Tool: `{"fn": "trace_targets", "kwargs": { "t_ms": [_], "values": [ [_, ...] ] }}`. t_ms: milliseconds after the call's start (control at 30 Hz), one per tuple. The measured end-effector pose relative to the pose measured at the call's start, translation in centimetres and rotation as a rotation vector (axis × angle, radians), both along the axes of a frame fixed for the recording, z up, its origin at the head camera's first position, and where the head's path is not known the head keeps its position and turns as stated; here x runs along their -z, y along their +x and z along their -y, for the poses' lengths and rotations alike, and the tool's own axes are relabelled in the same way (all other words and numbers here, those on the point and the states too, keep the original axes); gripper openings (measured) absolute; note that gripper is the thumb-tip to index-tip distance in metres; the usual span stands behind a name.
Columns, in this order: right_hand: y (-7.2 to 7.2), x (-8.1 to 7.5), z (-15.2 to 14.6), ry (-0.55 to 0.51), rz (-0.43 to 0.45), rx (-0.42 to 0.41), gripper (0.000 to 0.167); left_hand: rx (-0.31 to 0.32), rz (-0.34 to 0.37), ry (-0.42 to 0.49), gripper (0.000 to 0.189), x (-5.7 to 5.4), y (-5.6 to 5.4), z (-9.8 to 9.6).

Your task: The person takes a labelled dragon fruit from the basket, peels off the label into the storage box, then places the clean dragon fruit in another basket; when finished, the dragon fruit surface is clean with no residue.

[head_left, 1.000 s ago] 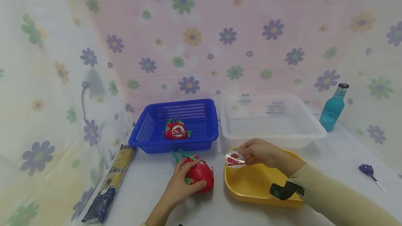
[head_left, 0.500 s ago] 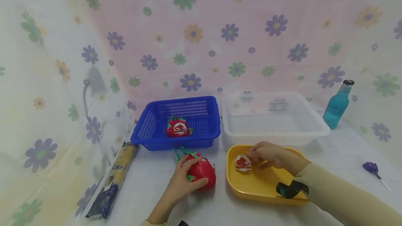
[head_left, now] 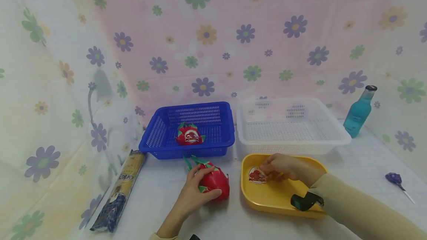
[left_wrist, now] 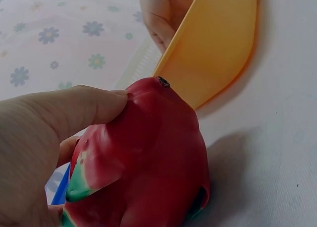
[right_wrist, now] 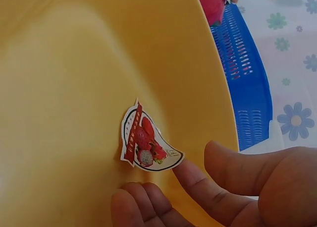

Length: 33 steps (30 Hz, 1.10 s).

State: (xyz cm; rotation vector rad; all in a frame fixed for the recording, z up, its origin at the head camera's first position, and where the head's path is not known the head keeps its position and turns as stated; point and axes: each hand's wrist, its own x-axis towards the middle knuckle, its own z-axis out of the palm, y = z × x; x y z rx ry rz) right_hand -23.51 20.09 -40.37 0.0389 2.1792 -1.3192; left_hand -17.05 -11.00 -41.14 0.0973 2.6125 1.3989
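Note:
My left hand [head_left: 193, 194] holds a red dragon fruit [head_left: 217, 184] with green-tipped scales on the table. In the left wrist view, the thumb [left_wrist: 101, 105] presses its side near the dark tip. Inside the yellow tray [head_left: 267, 203] is my right hand [head_left: 283, 166], beside a round sticker [head_left: 257, 175] with a dragon fruit picture. The right wrist view shows the sticker [right_wrist: 146, 140] curving up, its edge at the index fingertip [right_wrist: 185, 170]. There the thumb [right_wrist: 228, 167] stands apart from it, and the other fingers are curled below.
A second dragon fruit [head_left: 191, 135] with a sticker lies in the blue basket [head_left: 190, 153]. Beside that stands a white basket [head_left: 293, 147]. At the right are a blue bottle [head_left: 358, 114] and a purple lollipop [head_left: 394, 178]. A long spaghetti pack [head_left: 120, 190] lies at the left.
My right hand has lowered the sticker from over the tray's far left edge into the tray. My left hand keeps its hold on the dragon fruit.

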Motion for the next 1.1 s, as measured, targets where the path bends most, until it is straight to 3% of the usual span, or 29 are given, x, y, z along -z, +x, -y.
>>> {"fn": "trace_targets", "kwargs": {
  "t_ms": [400, 767, 1100],
  "values": [
    [0.22, 0.52, 0.61, 0.090, -0.038, -0.027, 0.023, -0.012, 0.013, 0.004, 0.073, 0.05, 0.02, -0.06],
    [0.42, -0.01, 0.98, 0.192, -0.088, -0.129, 0.016, -0.015, 0.014, 0.009, 0.072, 0.26, -0.01, 0.02],
    [0.18, -0.28, 0.72, 0.239, -0.127, -0.200, 0.019, -0.006, 0.018, 0.020, 0.072, 0.12, -0.18, 0.00]
  ]
}}
